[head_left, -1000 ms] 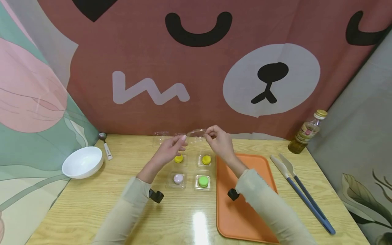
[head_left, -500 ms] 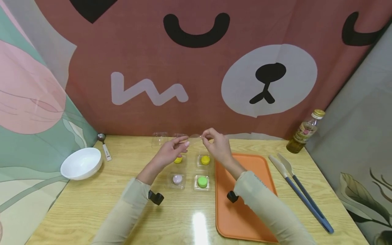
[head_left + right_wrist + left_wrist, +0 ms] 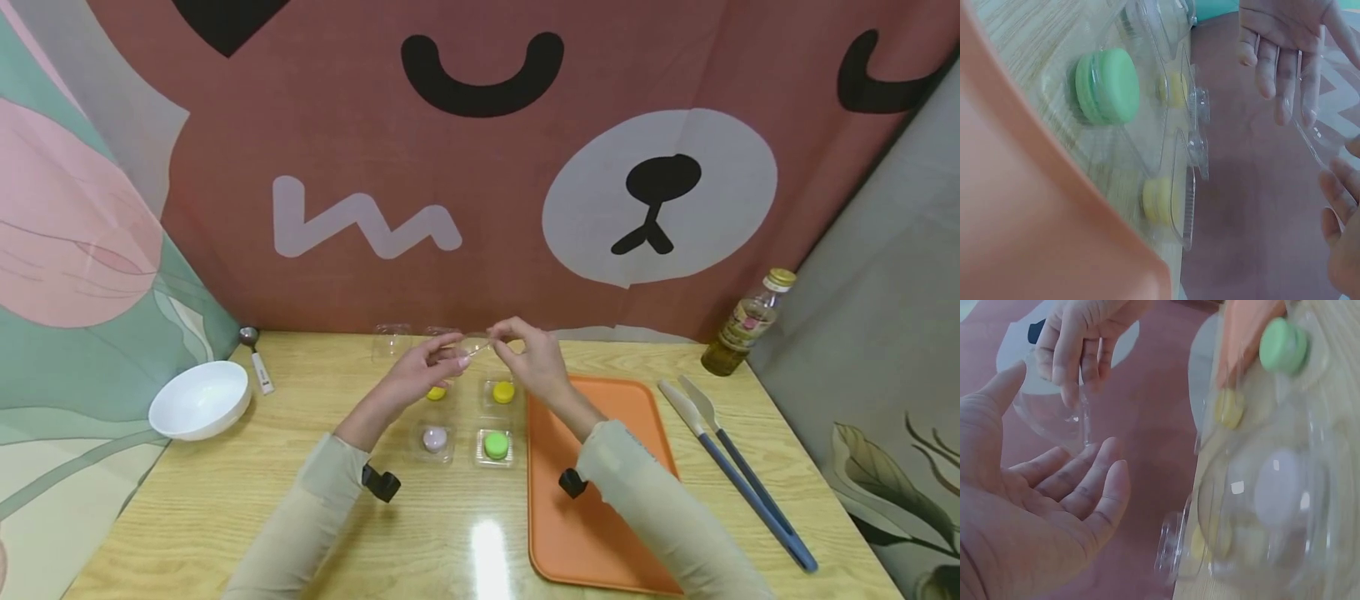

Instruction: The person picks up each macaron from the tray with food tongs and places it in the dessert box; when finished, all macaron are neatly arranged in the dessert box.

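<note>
Clear lid [image 3: 1047,419]: one-sided grip

Risk: it slips or tips onto the boxes [image 3: 493,461] below, likely if the thin plastic slides in a single pinch. Right hand [image 3: 536,360] pinches its edge, above the back of the table [image 3: 420,533]; left hand [image 3: 422,365] spread wide by the other edge, contact unclear.

Running room at lower left, bare bench [image 3: 172,517] from white bowl [image 3: 198,400] to left sleeve [image 3: 307,512]! Centre's jammed: left hand [image 3: 416,372], right hand [image 3: 534,360], clear plastic piece [image 3: 476,343] between, clear boxes [image 3: 495,462] just below. Right, a narrow strip squeezes between orange tray [image 3: 562,542] and tongs [image 3: 742,484].
</note>
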`<state>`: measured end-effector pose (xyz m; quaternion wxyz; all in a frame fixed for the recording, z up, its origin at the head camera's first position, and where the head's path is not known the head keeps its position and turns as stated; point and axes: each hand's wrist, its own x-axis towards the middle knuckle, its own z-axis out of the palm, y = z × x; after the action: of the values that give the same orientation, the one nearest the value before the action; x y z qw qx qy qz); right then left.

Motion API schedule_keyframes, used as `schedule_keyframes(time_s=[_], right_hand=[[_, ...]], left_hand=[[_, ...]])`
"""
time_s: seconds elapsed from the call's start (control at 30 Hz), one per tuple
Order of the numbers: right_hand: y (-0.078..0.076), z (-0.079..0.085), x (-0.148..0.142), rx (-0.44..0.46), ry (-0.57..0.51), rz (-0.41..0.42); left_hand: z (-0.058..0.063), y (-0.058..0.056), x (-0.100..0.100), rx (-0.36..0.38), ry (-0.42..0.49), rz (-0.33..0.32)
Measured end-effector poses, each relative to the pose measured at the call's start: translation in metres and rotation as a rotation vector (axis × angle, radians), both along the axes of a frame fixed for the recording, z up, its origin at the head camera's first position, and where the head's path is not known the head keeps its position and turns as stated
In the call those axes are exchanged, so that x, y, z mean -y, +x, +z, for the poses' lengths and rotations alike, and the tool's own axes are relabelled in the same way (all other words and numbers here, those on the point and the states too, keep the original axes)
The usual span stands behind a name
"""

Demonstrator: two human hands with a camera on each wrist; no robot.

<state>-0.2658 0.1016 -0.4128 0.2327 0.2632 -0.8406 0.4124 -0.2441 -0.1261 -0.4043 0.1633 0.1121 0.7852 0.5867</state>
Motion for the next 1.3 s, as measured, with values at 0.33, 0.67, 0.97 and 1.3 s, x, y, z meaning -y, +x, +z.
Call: schedule_keyframes(time_s=[0.33, 0.67, 0.97, 1.3], right_hand=[[0.0, 0.003, -0.009, 0.306, 0.152, 0.192], [0.0, -0.004, 0.004, 0.407, 0.194, 0.243], [0.001, -0.012, 0.017, 0.314, 0.344, 0.173], [0.001, -0.024, 0.032, 0.286, 0.505, 0.101]], left_hand=[[-0.004, -0.005, 0.024, -0.22, -0.207, -0.012], [-0.011, -0.005, 0.036, -0.33, -0.293, -0.041], [-0.017, -0.01, 0.041, -0.358, -0.337, -0.069], [-0.029, -0.015, 0.051, -0.348, -0.487, -0.089]])
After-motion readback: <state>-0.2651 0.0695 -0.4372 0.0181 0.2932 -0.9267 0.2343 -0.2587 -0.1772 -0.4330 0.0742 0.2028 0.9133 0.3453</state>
